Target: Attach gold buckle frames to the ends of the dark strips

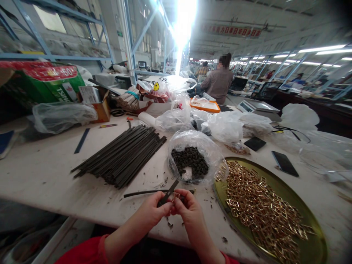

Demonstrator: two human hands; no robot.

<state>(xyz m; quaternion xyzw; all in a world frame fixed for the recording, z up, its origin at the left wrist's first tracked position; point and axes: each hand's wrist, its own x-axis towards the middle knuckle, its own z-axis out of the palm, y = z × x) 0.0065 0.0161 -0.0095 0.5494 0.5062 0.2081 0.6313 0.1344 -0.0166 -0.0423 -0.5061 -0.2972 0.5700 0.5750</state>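
Near the table's front edge, my left hand [157, 207] is closed on a dark flat strap [171, 191], which sticks up at a slant past the fingers. Close against it, my right hand [187, 206] pinches a small gold metal buckle [176, 195] at the strap. The fingers partly hide where buckle and strap meet. Another dark strip [137, 193] lies on the table just behind my hands. A clear plastic bag [217, 152] of small black loops [194, 161] stands open beyond them. To the right, a round gold tray [247, 163] carries a heap of gold buckles [261, 205].
A stack of dark straps [121, 156] lies left of the bag. Farther back are plastic bags [225, 126], an orange tray [205, 105], a scale [258, 108] and a cardboard box [103, 110]. A phone [284, 163] lies at right. A person [218, 82] sits beyond the table.
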